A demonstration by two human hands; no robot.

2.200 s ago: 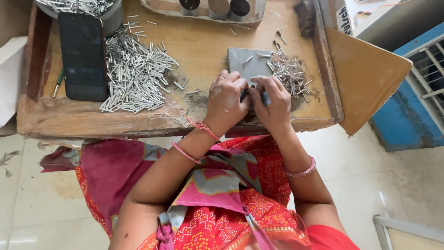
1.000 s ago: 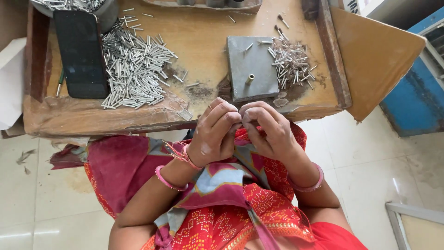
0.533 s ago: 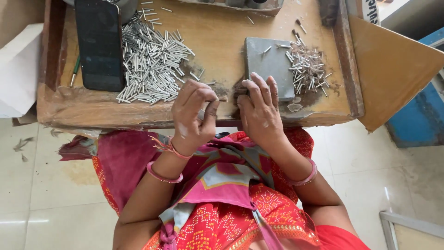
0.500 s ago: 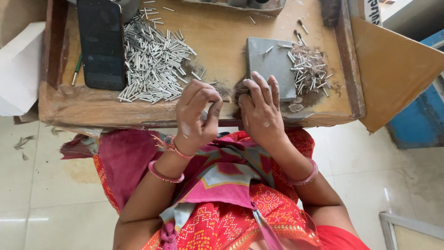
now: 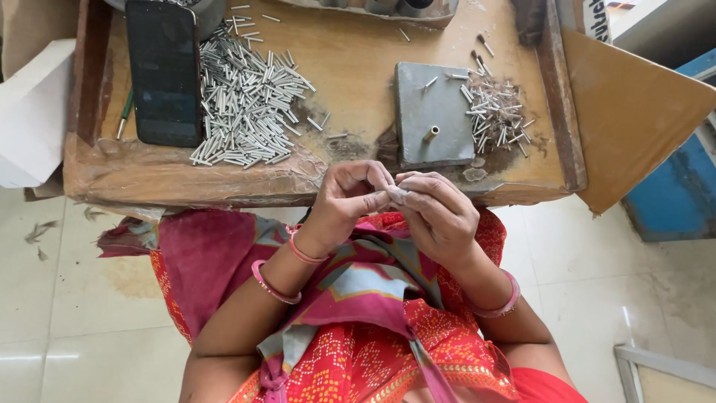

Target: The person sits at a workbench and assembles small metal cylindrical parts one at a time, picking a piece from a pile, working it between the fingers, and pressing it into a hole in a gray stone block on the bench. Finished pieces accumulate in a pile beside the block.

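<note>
A small pale piece (image 5: 396,195) is being pinched where the two hands are meeting, just off the near edge of the worktop (image 5: 358,67) and above the person's lap; what kind of piece it is cannot be told, since the fingers are hiding most of it. The left hand (image 5: 347,198) is curling its thumb and forefinger together onto the piece from one side, and the right hand (image 5: 440,216) is closing its fingertips on it from the other, so both grips are clamped on the same small thing.

To do this well, the pinch is probably best kept light and at the very fingertips, with the wrists steadied near the worktop's edge, so that the piece is not slipping down into the red patterned cloth (image 5: 358,328) below.

Just beyond the hands, a grey metal block (image 5: 432,112) with a short upright peg (image 5: 432,134) is lying flat. A small heap of metal pins (image 5: 496,112) is spreading beside it on the right; a far larger heap of metal tubes (image 5: 250,104) is lying to the left, next to a dark phone (image 5: 164,71). The strip between the two heaps is staying fairly open for reaching. Raised wooden rims are bounding the worktop at both sides.
</note>
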